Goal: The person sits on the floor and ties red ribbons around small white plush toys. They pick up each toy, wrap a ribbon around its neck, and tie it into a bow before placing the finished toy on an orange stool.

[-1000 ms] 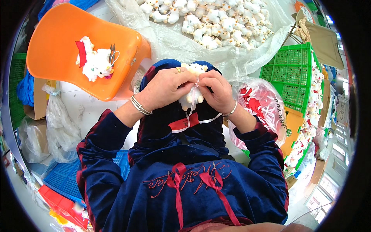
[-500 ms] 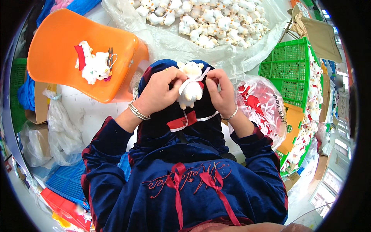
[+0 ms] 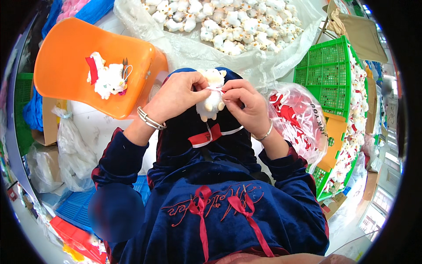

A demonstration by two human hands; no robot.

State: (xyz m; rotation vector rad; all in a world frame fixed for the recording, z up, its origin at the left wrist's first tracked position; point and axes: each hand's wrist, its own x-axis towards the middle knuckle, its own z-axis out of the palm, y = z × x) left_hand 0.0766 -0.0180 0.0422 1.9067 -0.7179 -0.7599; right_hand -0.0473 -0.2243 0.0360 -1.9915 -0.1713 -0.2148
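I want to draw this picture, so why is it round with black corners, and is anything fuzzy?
Head view: a fisheye lens bends straight edges, like the green crate, and blackens the rim. The hands, left hand and right hand, and the small white plush toy look sharp; one smudged blur sits on the left sleeve. Light is even.

Both hands — left hand [image 3: 178, 94], right hand [image 3: 246, 105] — on a small white plush toy [image 3: 212, 99] above the lap.
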